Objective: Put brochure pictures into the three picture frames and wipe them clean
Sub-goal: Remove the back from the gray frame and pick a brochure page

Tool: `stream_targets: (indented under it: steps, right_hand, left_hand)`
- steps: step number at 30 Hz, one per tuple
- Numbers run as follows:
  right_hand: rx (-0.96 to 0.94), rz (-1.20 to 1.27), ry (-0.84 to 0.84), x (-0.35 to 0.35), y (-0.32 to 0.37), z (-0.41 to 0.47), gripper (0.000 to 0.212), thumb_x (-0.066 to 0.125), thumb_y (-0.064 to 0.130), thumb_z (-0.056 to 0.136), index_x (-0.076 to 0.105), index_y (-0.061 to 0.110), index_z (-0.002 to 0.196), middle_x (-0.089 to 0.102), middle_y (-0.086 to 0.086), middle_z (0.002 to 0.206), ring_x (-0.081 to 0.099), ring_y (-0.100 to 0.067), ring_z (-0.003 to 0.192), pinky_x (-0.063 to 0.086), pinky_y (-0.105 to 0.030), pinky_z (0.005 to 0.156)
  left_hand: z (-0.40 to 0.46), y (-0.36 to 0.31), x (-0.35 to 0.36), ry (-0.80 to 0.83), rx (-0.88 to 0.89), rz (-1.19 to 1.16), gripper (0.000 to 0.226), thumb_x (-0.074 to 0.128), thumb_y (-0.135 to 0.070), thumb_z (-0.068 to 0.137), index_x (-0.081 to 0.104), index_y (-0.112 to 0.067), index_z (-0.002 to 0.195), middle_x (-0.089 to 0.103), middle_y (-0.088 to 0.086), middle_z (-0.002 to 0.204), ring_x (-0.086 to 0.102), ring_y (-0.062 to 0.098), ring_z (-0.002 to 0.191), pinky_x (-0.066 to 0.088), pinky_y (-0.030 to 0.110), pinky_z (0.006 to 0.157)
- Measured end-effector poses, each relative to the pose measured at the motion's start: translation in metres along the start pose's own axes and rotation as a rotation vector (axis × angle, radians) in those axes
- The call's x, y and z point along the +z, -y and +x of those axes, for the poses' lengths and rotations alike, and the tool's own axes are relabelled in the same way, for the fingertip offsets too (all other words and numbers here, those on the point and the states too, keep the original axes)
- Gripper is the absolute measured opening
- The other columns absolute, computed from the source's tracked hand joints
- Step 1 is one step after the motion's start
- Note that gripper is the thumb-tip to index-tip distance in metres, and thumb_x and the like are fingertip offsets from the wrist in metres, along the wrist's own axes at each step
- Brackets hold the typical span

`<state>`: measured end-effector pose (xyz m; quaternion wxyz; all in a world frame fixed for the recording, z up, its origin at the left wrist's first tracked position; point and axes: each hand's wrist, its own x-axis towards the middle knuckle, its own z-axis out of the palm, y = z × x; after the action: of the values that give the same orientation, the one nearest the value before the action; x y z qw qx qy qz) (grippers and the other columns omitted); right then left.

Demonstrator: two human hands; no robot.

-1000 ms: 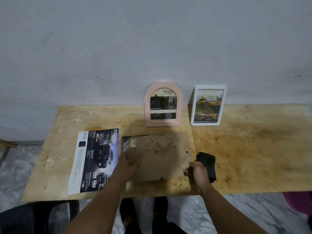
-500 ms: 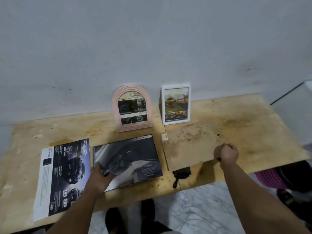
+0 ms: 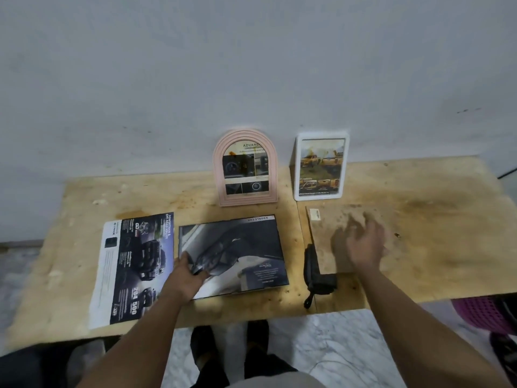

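Already two of the three frames look finished: the pink arched frame (image 3: 245, 168) and the white frame (image 3: 321, 166) stand upright at the wall, each with a brochure picture inside. The third frame (image 3: 233, 256) lies flat on the table (image 3: 433, 233), with a dark car picture showing in it. I judge that its brown backing board (image 3: 327, 242), which lies apart to the right, is not yet put back. The left hand (image 3: 187, 275) rests on the near left corner of this flat frame; whether its fingers pinch the picture I cannot tell. The right hand (image 3: 363, 247) hovers above the board with fingers spread and loose, holding nothing, though it is blurred. A dark cloth (image 3: 316, 273) lies just beside the board. The remaining brochure page (image 3: 134, 264) lies left of the frame. Closing and wiping seem left.
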<state>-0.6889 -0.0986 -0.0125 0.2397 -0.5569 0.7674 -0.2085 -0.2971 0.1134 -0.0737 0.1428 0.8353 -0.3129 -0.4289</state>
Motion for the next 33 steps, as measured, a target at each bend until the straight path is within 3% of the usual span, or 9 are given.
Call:
stream_targets:
  steps: [3,5,7,10,15,24,29,31,33]
  right_hand:
    - [-0.423,-0.194,0.338,0.055,0.029,-0.043,0.039,0.057,0.037,0.096,0.056,0.034,0.135,0.054,0.001,0.135,0.046,-0.023,0.128,0.034,-0.049,0.107]
    - [-0.581,-0.425,0.489,0.088,0.047,-0.063,0.045,0.047,0.051,0.095,0.053,0.033,0.136,0.051,0.003,0.138,0.046,-0.023,0.127,0.039,-0.047,0.105]
    - [-0.570,-0.580,0.544,0.109,0.058,-0.081,0.061,0.044,0.063,0.094,0.040,0.031,0.147,0.041,-0.001,0.147,0.040,-0.028,0.133,0.035,-0.052,0.107]
    - [-0.474,-0.701,0.557,0.119,0.062,-0.097,0.100,0.043,0.084,0.082,0.018,0.022,0.158,0.020,-0.010,0.158,0.025,-0.036,0.140,0.030,-0.057,0.109]
    - [-0.418,-0.721,0.516,0.129,0.055,-0.108,0.127,0.045,0.094,0.072,0.005,0.013,0.161,0.005,-0.016,0.164,0.015,-0.039,0.146,0.029,-0.058,0.109]
    - [-0.360,-0.564,0.487,0.130,0.048,-0.114,0.114,0.064,0.082,0.073,0.015,0.026,0.159,0.007,-0.013,0.164,0.010,-0.037,0.148,0.024,-0.061,0.112]
    - [-0.408,-0.394,0.421,0.114,0.050,-0.114,0.081,0.073,0.051,0.085,0.031,0.036,0.153,0.042,-0.001,0.150,0.033,-0.027,0.140,0.026,-0.057,0.112]
    - [-0.366,-0.138,0.452,0.108,0.049,-0.116,0.066,0.071,0.030,0.090,0.038,0.045,0.144,0.060,0.006,0.134,0.052,-0.022,0.128,0.034,-0.054,0.112]
    - [-0.217,0.232,0.557,0.092,0.062,-0.119,0.065,0.065,0.012,0.095,0.040,0.045,0.145,0.067,0.008,0.127,0.062,-0.019,0.120,0.049,-0.052,0.106]
  left_hand:
    - [0.000,0.006,-0.001,-0.004,-0.005,-0.008,0.097,0.068,-0.070,0.081,0.032,-0.016,0.154,0.044,0.009,0.157,0.061,0.034,0.126,0.051,0.048,0.104]
    - [-0.003,0.006,0.000,-0.012,-0.005,-0.015,0.096,0.069,-0.065,0.086,0.028,-0.018,0.159,0.040,0.009,0.162,0.057,0.033,0.132,0.048,0.047,0.108]
    - [-0.007,0.005,0.001,-0.016,-0.015,-0.021,0.100,0.067,-0.067,0.086,0.021,-0.023,0.163,0.033,0.006,0.167,0.053,0.032,0.139,0.046,0.047,0.113]
    - [-0.008,0.007,0.001,-0.018,-0.016,-0.016,0.116,0.052,-0.086,0.066,0.019,-0.031,0.163,0.031,0.003,0.168,0.053,0.031,0.139,0.048,0.049,0.111]
    - [-0.010,0.007,0.005,-0.043,-0.019,0.006,0.102,0.059,-0.071,0.079,0.018,-0.031,0.163,0.018,-0.002,0.173,0.050,0.031,0.142,0.045,0.050,0.113]
    - [-0.015,0.001,0.004,-0.056,-0.048,0.021,0.092,0.066,-0.060,0.091,0.020,-0.027,0.164,0.030,-0.001,0.169,0.054,0.027,0.139,0.047,0.045,0.111]
    - [-0.016,-0.003,0.003,-0.045,-0.035,0.053,0.092,0.064,-0.061,0.091,0.021,-0.025,0.164,0.030,0.001,0.169,0.056,0.029,0.136,0.049,0.043,0.108]
    - [-0.017,-0.001,0.002,-0.052,-0.032,0.067,0.092,0.059,-0.066,0.084,0.025,-0.028,0.161,0.038,0.001,0.165,0.060,0.032,0.130,0.051,0.046,0.104]
    - [-0.016,0.003,0.000,-0.077,-0.052,0.066,0.087,0.053,-0.070,0.077,0.031,-0.033,0.153,0.046,-0.001,0.158,0.060,0.035,0.125,0.052,0.050,0.102]
